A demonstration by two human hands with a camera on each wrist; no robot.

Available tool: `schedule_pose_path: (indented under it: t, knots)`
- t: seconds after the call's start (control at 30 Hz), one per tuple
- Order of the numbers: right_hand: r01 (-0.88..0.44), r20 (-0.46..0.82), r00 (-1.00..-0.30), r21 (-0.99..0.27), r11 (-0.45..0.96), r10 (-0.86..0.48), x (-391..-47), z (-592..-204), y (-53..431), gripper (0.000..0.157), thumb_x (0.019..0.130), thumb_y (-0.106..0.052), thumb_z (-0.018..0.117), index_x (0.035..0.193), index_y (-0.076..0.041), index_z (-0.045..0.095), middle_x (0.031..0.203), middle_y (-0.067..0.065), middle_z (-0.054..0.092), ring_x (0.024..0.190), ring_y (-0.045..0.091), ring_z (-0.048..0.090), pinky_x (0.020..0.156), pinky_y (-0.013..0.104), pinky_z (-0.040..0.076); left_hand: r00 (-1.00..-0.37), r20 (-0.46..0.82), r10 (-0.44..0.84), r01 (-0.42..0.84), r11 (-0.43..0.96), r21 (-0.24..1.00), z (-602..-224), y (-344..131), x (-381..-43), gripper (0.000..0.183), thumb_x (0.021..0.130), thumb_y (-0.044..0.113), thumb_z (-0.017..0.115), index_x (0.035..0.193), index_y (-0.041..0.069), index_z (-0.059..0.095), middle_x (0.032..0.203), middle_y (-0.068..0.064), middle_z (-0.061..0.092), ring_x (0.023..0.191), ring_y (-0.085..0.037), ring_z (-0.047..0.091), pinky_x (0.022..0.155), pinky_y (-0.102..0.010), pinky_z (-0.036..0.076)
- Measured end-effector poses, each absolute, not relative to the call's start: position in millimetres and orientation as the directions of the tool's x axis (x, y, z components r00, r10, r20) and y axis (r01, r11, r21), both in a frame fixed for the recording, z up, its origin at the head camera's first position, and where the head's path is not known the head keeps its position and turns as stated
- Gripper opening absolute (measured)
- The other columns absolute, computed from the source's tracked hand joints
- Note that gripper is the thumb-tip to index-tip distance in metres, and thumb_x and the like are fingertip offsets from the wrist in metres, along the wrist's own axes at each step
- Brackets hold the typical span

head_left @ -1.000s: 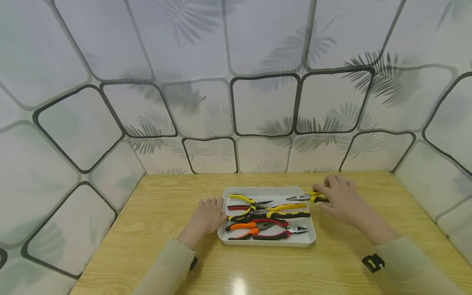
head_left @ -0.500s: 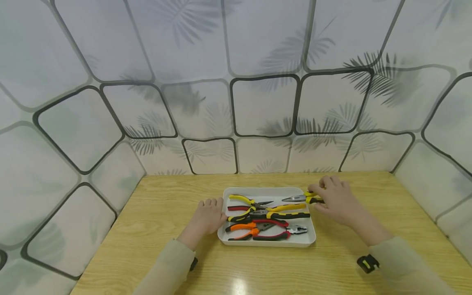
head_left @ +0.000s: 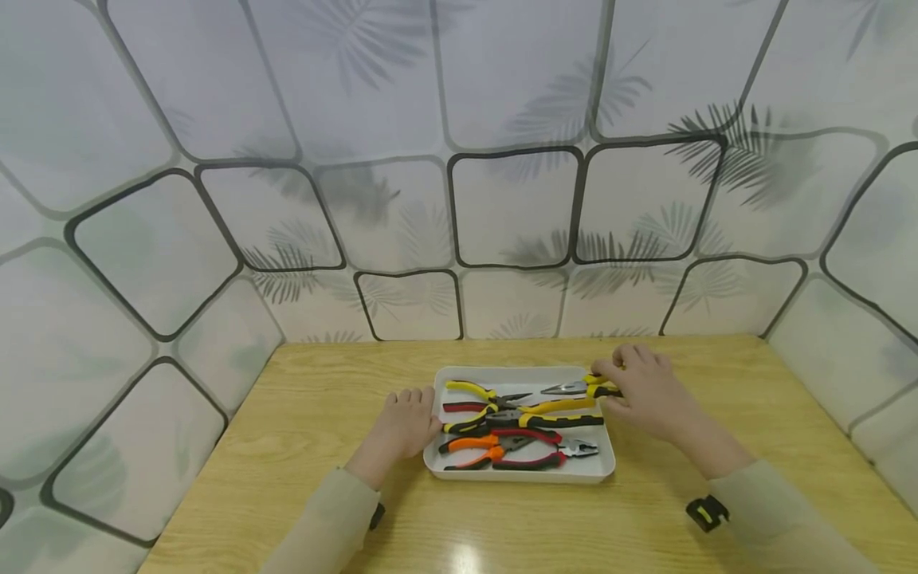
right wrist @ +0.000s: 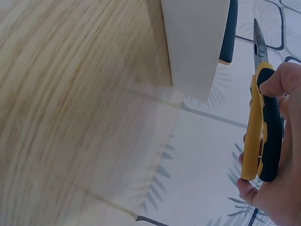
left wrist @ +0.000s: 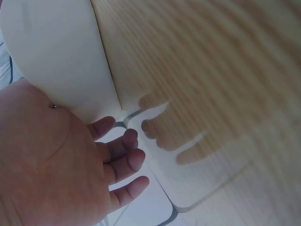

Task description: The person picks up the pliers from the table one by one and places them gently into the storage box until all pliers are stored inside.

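Observation:
Over the right end of a white tray (head_left: 523,476), my right hand (head_left: 644,391) grips yellow-and-black long-nose pliers (head_left: 594,390) by the handles. Their closed nose points left, and in the right wrist view the pliers (right wrist: 263,122) sit above the tray's rim. My left hand (head_left: 405,420) rests against the tray's left wall with its thumb at the rim. Its fingers (left wrist: 123,166) are relaxed and loosely bent. Inside the tray lie yellow-and-black pliers (head_left: 559,418), other yellow-handled pliers (head_left: 473,389), orange-handled pliers (head_left: 495,453) and red-and-black combination pliers (head_left: 531,461), partly overlapping.
The tray stands on a wood-grain table (head_left: 323,367). A patterned wall covering (head_left: 516,207) closes off the back and both sides. A black strap piece (head_left: 706,513) shows by the right sleeve.
My right hand has moved left with the long-nose pliers, from beside the tray to over its right end. The left hand and the other pliers stay in place.

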State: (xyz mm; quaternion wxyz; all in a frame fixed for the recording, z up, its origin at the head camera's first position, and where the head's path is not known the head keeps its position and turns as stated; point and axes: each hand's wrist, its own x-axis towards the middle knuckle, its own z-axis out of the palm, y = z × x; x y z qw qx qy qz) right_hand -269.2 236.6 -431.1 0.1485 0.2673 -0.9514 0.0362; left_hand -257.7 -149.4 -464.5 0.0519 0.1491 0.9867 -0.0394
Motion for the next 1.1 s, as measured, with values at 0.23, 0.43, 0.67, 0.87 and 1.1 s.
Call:
schedule_pose_path:
  t: [0.23, 0.43, 0.67, 0.87, 1.1]
  knots:
    - [-0.526, 0.299, -0.810, 0.009, 0.851, -0.504, -271.1, -432.6, 230.3, 0.039, 0.082, -0.039, 0.062, 0.118, -0.024, 0.057, 0.098, 0.004, 0.042, 0.093, 0.025, 0.037, 0.072, 0.043, 0.026, -0.951, -0.114, 0.288, 0.295, 0.954, -0.050, -465.0, -149.3, -257.8, 0.037, 0.095, 0.036, 0.039, 0.116, 0.006, 0.043, 0.108, -0.013, 0.052, 0.098, -0.028, 0.047, 0.082, -0.043, 0.035]
    - [-0.531, 0.296, -0.809, 0.003, 0.847, -0.508, -272.1, -435.2, 225.5, 0.040, 0.080, -0.038, 0.062, 0.118, -0.023, 0.057, 0.098, 0.005, 0.042, 0.093, 0.026, 0.036, 0.072, 0.044, 0.026, -0.952, -0.121, 0.281, 0.290, 0.955, -0.059, -466.2, -149.0, -258.0, 0.038, 0.095, 0.036, 0.038, 0.118, 0.006, 0.042, 0.109, -0.012, 0.052, 0.100, -0.028, 0.048, 0.083, -0.044, 0.035]
    - [-0.538, 0.301, -0.805, -0.010, 0.843, -0.511, -272.5, -437.5, 220.2, 0.040, 0.080, -0.037, 0.063, 0.118, -0.024, 0.057, 0.099, 0.005, 0.042, 0.094, 0.026, 0.036, 0.073, 0.045, 0.026, -0.953, -0.123, 0.277, 0.285, 0.957, -0.052, -465.7, -149.1, -258.2, 0.036, 0.095, 0.035, 0.040, 0.116, 0.007, 0.042, 0.107, -0.012, 0.052, 0.098, -0.028, 0.048, 0.082, -0.043, 0.035]
    - [-0.549, 0.307, -0.797, -0.005, 0.836, -0.521, -272.4, -440.1, 214.7, 0.039, 0.081, -0.036, 0.063, 0.118, -0.024, 0.057, 0.099, 0.005, 0.042, 0.093, 0.025, 0.035, 0.072, 0.044, 0.025, -0.954, -0.120, 0.276, 0.284, 0.957, -0.055, -465.5, -149.2, -258.3, 0.037, 0.095, 0.036, 0.039, 0.116, 0.007, 0.042, 0.107, -0.012, 0.052, 0.097, -0.027, 0.048, 0.082, -0.043, 0.035]
    - [-0.554, 0.316, -0.793, -0.017, 0.833, -0.521, -273.2, -443.4, 208.3, 0.039, 0.079, -0.032, 0.061, 0.117, -0.023, 0.059, 0.096, 0.005, 0.041, 0.089, 0.024, 0.035, 0.070, 0.043, 0.026, -0.951, -0.117, 0.287, 0.294, 0.954, -0.053, -465.9, -149.9, -258.9, 0.035, 0.095, 0.036, 0.038, 0.115, 0.007, 0.042, 0.104, -0.011, 0.051, 0.094, -0.027, 0.047, 0.080, -0.043, 0.035]
